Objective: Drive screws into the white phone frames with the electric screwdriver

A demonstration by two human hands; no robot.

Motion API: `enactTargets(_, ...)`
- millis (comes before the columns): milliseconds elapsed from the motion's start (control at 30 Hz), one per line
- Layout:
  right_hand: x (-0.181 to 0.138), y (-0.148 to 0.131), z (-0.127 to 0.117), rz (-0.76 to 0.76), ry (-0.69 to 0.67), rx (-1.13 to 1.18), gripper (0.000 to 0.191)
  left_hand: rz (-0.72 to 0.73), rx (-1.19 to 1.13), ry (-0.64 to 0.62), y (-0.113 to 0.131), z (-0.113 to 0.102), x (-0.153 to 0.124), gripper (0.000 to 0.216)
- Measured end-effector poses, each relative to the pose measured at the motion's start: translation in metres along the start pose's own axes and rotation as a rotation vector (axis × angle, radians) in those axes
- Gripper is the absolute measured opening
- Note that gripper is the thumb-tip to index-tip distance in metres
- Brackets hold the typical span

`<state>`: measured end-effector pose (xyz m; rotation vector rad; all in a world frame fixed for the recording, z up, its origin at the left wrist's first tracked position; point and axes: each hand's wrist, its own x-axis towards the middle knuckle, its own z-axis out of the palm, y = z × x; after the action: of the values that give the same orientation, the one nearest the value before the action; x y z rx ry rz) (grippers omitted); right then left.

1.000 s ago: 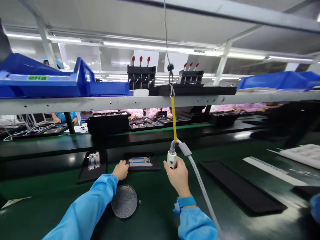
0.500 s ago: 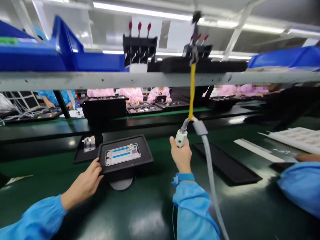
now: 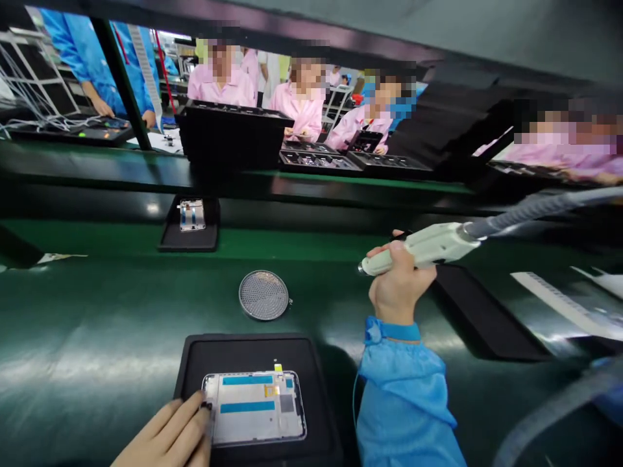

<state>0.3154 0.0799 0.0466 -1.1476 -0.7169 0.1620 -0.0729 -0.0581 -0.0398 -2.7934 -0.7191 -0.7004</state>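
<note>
A phone mid-frame (image 3: pixel 254 423), silvery with blue strips and a yellow tab, lies in a black tray (image 3: pixel 204 353) at the bottom of the view. My left hand (image 3: pixel 168 434) has its bent fingers closed at the frame's left end; the thumb is hidden. Held in my closed right hand (image 3: pixel 399 285) is a pale green air gun (image 3: pixel 440 245) with a short metal nozzle pointing left. A ribbed hose runs from its rear toward the upper right. Behind the tray, a round perforated metal dish (image 3: pixel 263 296) rests on the bench.
A smaller black tray (image 3: pixel 189 240) with a second metal part (image 3: pixel 192 215) stands at the back left. To the right lie a long black tray (image 3: pixel 487 314) and a white strip (image 3: pixel 559 301). Co-workers in pink and blue sit or stand beyond the bench ledge.
The black tray with the phone frame has come nearer, off the round dish. My left hand has shifted from the tray's edge to the frame. The gun has turned sideways, and the view has tilted down.
</note>
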Motion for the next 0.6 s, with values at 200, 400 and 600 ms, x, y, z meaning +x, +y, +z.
enactTargets(200, -0.041, -0.011, 0.030, 0.123, -0.306, 0.098, 0.028, 0.182, -0.119, -0.138, -0.014, 0.007, 0.074, 0.041)
enactTargets(400, -0.080, -0.003, 0.053, 0.316, -0.564, 0.119, 0.029, 0.197, -0.250, -0.189, -0.021, 0.025, 0.070, 0.054)
enactTargets(600, -0.097, 0.005, 0.054, 0.399, -0.604, 0.128, 0.026, 0.206, -0.295, -0.177, -0.024, 0.022, 0.074, 0.033)
